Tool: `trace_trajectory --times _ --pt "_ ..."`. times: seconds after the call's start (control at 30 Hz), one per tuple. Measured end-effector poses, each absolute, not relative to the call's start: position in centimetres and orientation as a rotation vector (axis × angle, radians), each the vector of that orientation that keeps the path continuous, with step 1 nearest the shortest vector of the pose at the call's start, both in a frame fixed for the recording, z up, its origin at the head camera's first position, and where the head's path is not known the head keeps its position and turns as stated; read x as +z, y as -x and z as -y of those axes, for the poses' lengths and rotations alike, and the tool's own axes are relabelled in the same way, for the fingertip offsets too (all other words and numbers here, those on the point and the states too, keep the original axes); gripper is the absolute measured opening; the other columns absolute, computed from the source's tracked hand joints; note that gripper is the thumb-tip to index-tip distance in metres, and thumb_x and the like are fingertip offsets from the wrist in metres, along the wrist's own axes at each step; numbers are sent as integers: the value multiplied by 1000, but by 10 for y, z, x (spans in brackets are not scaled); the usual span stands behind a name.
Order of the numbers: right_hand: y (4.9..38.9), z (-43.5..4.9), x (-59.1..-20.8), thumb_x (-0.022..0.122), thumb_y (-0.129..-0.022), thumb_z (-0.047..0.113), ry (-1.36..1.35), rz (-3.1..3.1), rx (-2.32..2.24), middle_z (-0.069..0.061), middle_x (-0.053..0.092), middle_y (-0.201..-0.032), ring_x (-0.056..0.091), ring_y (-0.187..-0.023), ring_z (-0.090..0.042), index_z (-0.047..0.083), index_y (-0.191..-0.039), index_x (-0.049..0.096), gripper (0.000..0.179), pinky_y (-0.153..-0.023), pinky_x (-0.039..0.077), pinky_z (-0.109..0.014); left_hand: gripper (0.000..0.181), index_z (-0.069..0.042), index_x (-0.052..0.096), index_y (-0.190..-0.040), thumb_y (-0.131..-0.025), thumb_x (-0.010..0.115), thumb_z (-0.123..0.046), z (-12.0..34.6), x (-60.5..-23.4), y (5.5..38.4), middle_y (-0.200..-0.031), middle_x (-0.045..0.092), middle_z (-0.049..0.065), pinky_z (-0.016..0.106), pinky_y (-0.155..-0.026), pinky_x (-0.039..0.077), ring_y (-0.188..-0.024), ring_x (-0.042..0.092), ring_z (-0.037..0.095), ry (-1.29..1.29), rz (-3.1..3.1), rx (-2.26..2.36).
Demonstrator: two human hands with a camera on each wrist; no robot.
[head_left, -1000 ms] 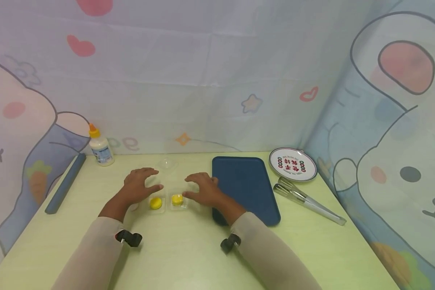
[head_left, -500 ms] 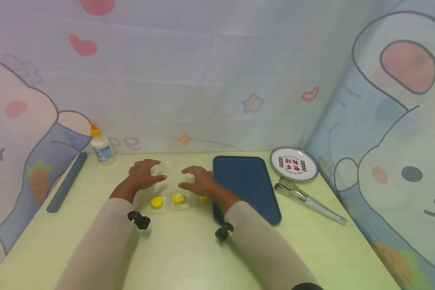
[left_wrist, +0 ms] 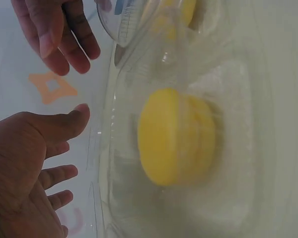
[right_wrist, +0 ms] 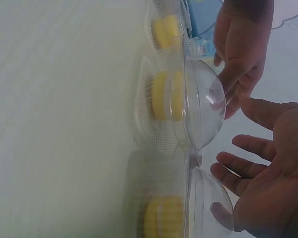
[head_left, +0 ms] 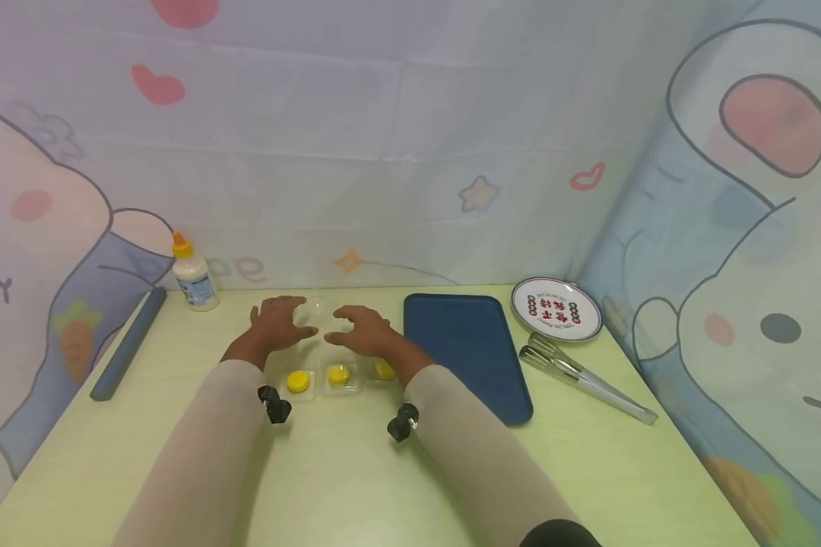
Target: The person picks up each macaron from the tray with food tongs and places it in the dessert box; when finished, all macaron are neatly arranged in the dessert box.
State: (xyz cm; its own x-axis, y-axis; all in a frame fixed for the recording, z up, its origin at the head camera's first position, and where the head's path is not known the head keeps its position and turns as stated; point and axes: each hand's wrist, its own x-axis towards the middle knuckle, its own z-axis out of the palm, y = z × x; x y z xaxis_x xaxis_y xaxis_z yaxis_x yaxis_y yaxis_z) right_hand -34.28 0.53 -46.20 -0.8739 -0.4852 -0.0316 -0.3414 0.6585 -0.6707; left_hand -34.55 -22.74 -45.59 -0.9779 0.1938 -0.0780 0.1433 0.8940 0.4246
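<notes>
Three yellow macarons, the left one (head_left: 298,381), the middle one (head_left: 338,374) and the right one (head_left: 384,369), sit in clear plastic packs in a row. Clear domes (right_wrist: 208,106) show by the packs in the right wrist view. My left hand (head_left: 278,323) hovers beyond the left macaron, fingers spread and loosely bent. Facing it, my right hand (head_left: 364,330) is held the same way, its wrist partly over the right pack. A gap lies between the hands, and neither grips anything. In the left wrist view, a macaron (left_wrist: 176,139) looms large behind clear plastic.
Right of the hands lies a dark blue tray (head_left: 465,349). Beyond it are a printed plate (head_left: 556,310) and metal tongs (head_left: 588,384). At the left stand a glue bottle (head_left: 194,281) and a grey-blue bar (head_left: 128,346). A curtain (head_left: 410,152) hangs behind the table.
Both hands have moved farther from me and closer together, staying loosely spread. The right macaron, hidden a second ago, now shows beside the right wrist. The packs stay about where they were.
</notes>
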Motion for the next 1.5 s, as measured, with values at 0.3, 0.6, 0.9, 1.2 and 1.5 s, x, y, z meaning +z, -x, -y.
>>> trace_trajectory --times 0.3,0.6,0.9,1.2,1.5 --pt "359 9 -460 67 -108 41 643 -2679 -955 -10 55 -166 56 -150 -34 10 -161 53 63 -124 46 -57 76 -2 37 -168 -107 67 -37 230 -454 354 -173 36 30 85 -127 5 -160 21 61 -238 -2927 601" --pt "367 14 -463 66 -109 32 656 -2645 -971 -17 52 -167 54 -152 -37 5 -163 49 62 -124 48 -52 80 -4 34 -169 -105 69 -36 236 -456 362 -174 34 29 84 -128 3 -162 18 61 -213 -2893 591" --pt "367 24 -463 64 -110 33 578 -2621 -963 -14 43 -174 46 -160 -34 11 -170 39 68 -129 43 -50 82 -6 32 -171 -104 70 -35 235 -459 368 -175 33 29 84 -128 0 -163 17 59 -214 -2883 557" --pt "367 29 -462 60 -112 31 561 -2619 -951 -13 39 -177 40 -163 -33 10 -172 34 68 -133 38 -49 71 -5 38 -168 -106 65 -26 230 -459 366 -167 45 31 83 -129 -2 -163 18 58 -283 -2897 669" --pt "374 20 -472 55 -112 27 557 -2683 -952 -18 48 -170 46 -159 -35 2 -166 43 60 -132 40 -47 53 5 49 -158 -108 57 -13 230 -464 368 -152 59 36 76 -126 31 -146 52 57 -406 -2968 920"
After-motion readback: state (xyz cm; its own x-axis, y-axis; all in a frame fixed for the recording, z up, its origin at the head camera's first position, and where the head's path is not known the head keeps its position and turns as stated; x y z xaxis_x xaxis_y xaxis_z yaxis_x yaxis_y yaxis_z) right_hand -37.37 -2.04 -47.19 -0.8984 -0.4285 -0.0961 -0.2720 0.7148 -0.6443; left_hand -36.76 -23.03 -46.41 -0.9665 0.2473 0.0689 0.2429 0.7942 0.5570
